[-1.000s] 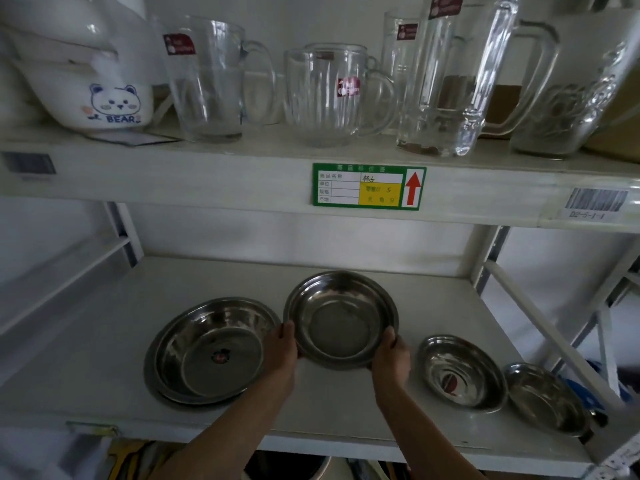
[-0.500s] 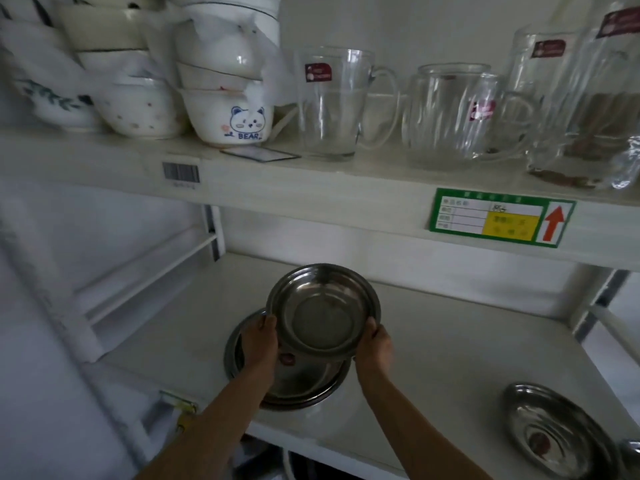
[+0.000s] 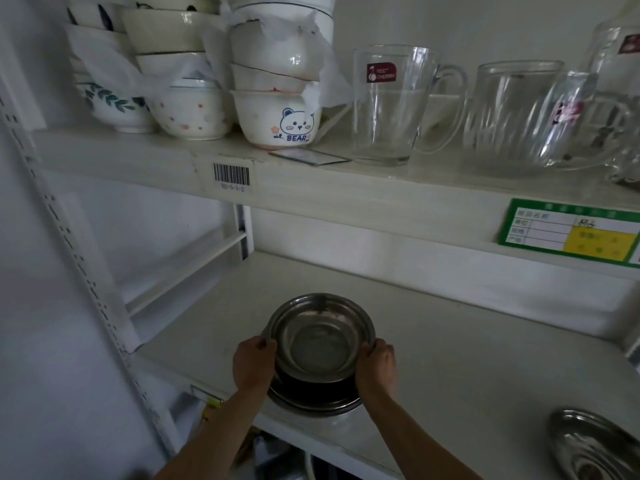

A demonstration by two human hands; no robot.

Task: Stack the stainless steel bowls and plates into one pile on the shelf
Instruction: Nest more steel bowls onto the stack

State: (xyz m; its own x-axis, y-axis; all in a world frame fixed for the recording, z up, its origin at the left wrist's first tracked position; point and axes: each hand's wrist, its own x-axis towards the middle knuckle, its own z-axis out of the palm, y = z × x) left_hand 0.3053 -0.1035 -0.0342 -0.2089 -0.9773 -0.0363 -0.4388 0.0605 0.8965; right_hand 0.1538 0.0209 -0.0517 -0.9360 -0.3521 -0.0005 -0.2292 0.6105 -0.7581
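I hold a medium steel bowl (image 3: 320, 341) by its rim with both hands, my left hand (image 3: 252, 365) on its left edge and my right hand (image 3: 377, 368) on its right edge. The bowl sits low inside the larger steel plate (image 3: 311, 405), which lies on the lower shelf (image 3: 467, 341) near the front edge. Only the front rim of that larger plate shows beneath the bowl. A smaller steel bowl (image 3: 588, 445) lies apart at the bottom right, partly cut off by the frame.
The upper shelf (image 3: 311, 188) overhangs close above, loaded with stacked ceramic bowls (image 3: 277, 84) and glass mugs (image 3: 391, 105). A white upright post (image 3: 86, 271) and a side rail (image 3: 194, 271) bound the left. A green and yellow label (image 3: 571, 233) hangs at right.
The bowl in my two hands has travelled left from the shelf's middle to over the large plate and come down into it. My view has swung left.
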